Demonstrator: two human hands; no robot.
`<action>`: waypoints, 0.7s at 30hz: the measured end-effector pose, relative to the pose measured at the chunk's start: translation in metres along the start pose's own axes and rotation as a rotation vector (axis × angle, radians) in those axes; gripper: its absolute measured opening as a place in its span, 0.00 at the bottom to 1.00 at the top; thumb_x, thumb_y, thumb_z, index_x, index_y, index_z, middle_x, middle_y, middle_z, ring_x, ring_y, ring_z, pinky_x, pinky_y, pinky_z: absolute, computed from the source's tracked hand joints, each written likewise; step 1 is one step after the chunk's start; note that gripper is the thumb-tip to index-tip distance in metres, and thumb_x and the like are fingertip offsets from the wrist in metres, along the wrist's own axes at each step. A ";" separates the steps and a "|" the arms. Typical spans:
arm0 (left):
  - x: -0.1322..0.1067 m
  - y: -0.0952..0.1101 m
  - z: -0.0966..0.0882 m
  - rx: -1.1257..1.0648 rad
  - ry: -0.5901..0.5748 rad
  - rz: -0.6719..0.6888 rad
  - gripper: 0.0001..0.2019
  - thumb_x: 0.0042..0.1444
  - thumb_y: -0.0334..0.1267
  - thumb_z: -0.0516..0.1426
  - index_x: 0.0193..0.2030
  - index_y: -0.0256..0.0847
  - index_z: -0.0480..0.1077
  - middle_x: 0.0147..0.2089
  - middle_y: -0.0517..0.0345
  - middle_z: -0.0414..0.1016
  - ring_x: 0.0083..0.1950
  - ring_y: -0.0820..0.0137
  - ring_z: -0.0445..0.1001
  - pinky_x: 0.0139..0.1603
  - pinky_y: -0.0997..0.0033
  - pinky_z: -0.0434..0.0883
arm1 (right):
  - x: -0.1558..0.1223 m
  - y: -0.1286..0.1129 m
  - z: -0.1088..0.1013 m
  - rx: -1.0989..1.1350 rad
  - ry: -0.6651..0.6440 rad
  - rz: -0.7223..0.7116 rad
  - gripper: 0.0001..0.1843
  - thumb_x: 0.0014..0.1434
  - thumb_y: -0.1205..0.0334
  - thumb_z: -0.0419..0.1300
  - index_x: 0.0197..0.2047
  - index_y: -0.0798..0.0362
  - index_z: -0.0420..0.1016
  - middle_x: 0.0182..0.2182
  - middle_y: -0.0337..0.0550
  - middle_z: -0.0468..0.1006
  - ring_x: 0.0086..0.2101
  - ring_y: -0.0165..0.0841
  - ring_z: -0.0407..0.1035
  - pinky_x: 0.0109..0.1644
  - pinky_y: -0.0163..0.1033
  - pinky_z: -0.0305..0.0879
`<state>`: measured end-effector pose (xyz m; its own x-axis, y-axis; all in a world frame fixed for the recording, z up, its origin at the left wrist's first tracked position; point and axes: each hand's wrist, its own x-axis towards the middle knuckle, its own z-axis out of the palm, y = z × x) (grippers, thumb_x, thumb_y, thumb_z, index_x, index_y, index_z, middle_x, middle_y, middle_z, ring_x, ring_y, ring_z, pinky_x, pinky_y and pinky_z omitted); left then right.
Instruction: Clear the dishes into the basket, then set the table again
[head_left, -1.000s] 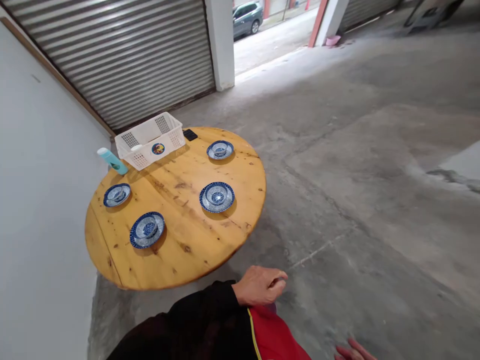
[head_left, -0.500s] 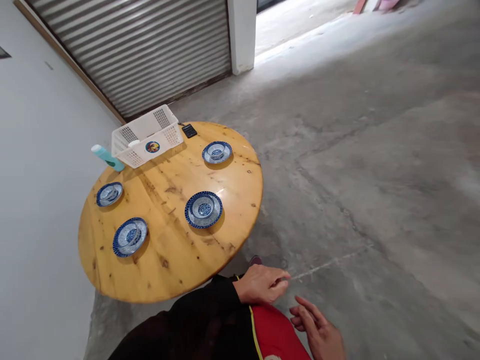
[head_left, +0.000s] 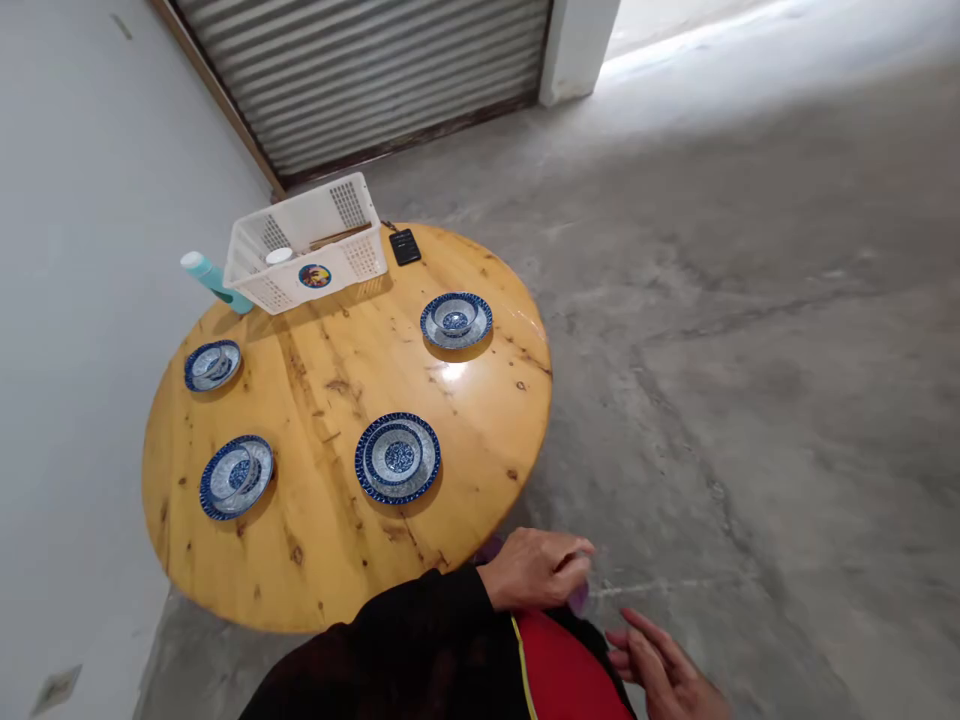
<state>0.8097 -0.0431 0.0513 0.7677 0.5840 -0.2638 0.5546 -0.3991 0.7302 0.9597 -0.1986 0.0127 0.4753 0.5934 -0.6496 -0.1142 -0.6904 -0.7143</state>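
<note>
My left hand (head_left: 536, 568), at the end of a black sleeve, hangs in front of my body just off the table's near right edge. Its fingers curl in loosely, and I see nothing in them. Lower and farther right, my right hand (head_left: 667, 668) has its fingers stretched out and apart, with nothing held. The setting closest to my left hand is a blue-and-white plate (head_left: 366, 480) with a bowl (head_left: 397, 455) on it. Similar bowls on plates sit at the lower left (head_left: 219, 505), far left (head_left: 193, 377) and far right (head_left: 480, 330) of the table.
The round wooden table (head_left: 322, 520) carries a white plastic basket (head_left: 341, 255), with a white round item (head_left: 280, 256) inside. A turquoise bottle (head_left: 217, 282) and a black phone-like object (head_left: 405, 247) flank it. A white wall (head_left: 82, 250) borders the left; concrete floor (head_left: 750, 400) extends right.
My view has shifted, so the nearest setting appears lower and the basket's inside shows more. Both hands sit slightly farther right in view. The plates and bowls stay in place on the table.
</note>
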 end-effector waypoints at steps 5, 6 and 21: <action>0.027 0.003 -0.004 -0.058 0.102 -0.086 0.17 0.68 0.36 0.51 0.58 0.40 0.75 0.47 0.54 0.85 0.48 0.67 0.83 0.50 0.73 0.74 | 0.041 -0.043 -0.008 -0.033 -0.047 -0.063 0.36 0.43 0.33 0.60 0.44 0.54 0.76 0.30 0.46 0.83 0.28 0.39 0.78 0.33 0.40 0.76; 0.036 0.006 -0.006 -0.063 0.123 -0.099 0.17 0.68 0.35 0.51 0.58 0.39 0.75 0.47 0.54 0.85 0.47 0.67 0.83 0.50 0.73 0.74 | 0.054 -0.052 -0.013 -0.043 -0.059 -0.086 0.34 0.43 0.34 0.60 0.44 0.54 0.76 0.30 0.46 0.83 0.28 0.39 0.78 0.32 0.40 0.76; 0.239 0.110 0.002 -0.029 0.256 -0.248 0.19 0.67 0.36 0.51 0.60 0.38 0.75 0.46 0.52 0.85 0.48 0.66 0.82 0.50 0.74 0.74 | 0.244 -0.155 -0.203 -0.144 -0.049 -0.219 0.32 0.50 0.40 0.60 0.48 0.57 0.78 0.33 0.49 0.84 0.30 0.39 0.78 0.38 0.42 0.75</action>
<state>1.0550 0.0516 0.0669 0.5036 0.8203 -0.2709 0.7017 -0.2055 0.6822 1.2700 -0.0306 0.0180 0.4319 0.7518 -0.4982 0.1135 -0.5933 -0.7970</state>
